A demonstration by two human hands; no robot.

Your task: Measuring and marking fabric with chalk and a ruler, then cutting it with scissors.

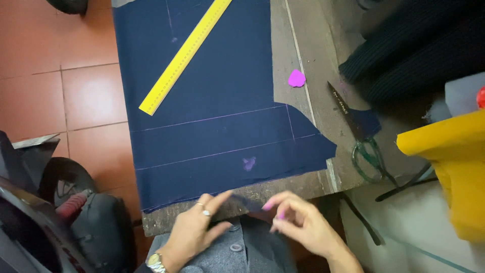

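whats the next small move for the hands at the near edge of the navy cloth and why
Probably press the near edge flat on the table. The left hand has a fingertip on the navy cloth at its edge, and the right hand pinches a small dark piece there. The chalk lines run close above, and that edge looks slightly lifted.

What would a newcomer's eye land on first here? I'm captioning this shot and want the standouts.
The navy cloth covers the middle of the worn table, crossed by faint chalk lines, with a bright yellow ruler lying slantwise on its upper part. Right of it sit a pink chalk piece and green-handled scissors. At the near edge, both hands, left and right, meet at the cloth's hem.
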